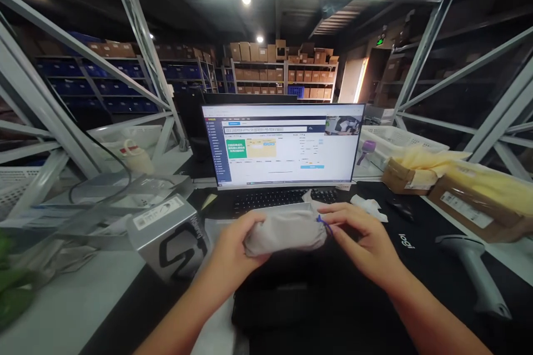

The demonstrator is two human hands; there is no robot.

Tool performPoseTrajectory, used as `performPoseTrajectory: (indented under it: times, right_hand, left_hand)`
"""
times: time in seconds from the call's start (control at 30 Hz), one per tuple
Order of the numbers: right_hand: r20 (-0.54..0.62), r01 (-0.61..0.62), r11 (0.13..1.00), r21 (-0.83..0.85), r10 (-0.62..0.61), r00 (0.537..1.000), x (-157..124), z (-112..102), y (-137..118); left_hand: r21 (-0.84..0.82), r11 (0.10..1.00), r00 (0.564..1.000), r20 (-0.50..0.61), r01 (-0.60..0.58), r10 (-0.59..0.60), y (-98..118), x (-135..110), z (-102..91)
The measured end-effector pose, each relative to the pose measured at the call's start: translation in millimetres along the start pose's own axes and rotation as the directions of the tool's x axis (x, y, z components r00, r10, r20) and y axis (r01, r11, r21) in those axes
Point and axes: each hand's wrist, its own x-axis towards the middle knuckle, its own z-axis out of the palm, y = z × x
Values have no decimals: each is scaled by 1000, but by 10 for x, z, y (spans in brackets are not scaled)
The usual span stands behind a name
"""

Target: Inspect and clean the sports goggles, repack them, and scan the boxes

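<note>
Left hand (pixel 233 247) closed round one end of the grey pouch (pixel 285 233), right hand (pixel 362 238) pinching the other end. The pouch sits between both grips, above the black-matted table (pixel 416 272). Beyond the grips: keyboard (pixel 275 198), monitor (pixel 283 144), warehouse shelving (pixel 283 75).

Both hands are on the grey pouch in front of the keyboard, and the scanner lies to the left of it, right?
Not quite. The scanner lies to the right of the pouch, as the head view shows. The rest holds: the left hand and right hand are both on the pouch, in front of the keyboard.
</note>
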Motion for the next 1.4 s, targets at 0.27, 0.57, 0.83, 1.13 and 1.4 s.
performPoseTrajectory:
  times: [0.27, 0.57, 0.83, 1.13, 1.4]
  right_hand:
    - [64, -20, 991, 131, 12, 998, 16, 38, -62]
    - [-167, -595, 588, -548, 620, 767, 245, -697, 1119]
    - [-211, -654, 394, -645, 731, 649, 79, -706, 1816]
    - [13, -114, 867, -485, 138, 990, 158, 65, 851]
    - [655, 90, 935, -344, 170, 737, -25, 660, 557]
  left_hand:
    - [75, 997, 999, 46, -13, 9, -77, 28, 40]
    - [143, 964, 945, -274, 223, -178, -103, 33, -186]
    - [61, 915, 792, -527, 398, -309, -62, 49, -503]
    - [51, 962, 772, -608, 270, -185, -123, 3, -595]
    - [116, 987, 842, -538, 114, -34, -38, -59, -531]
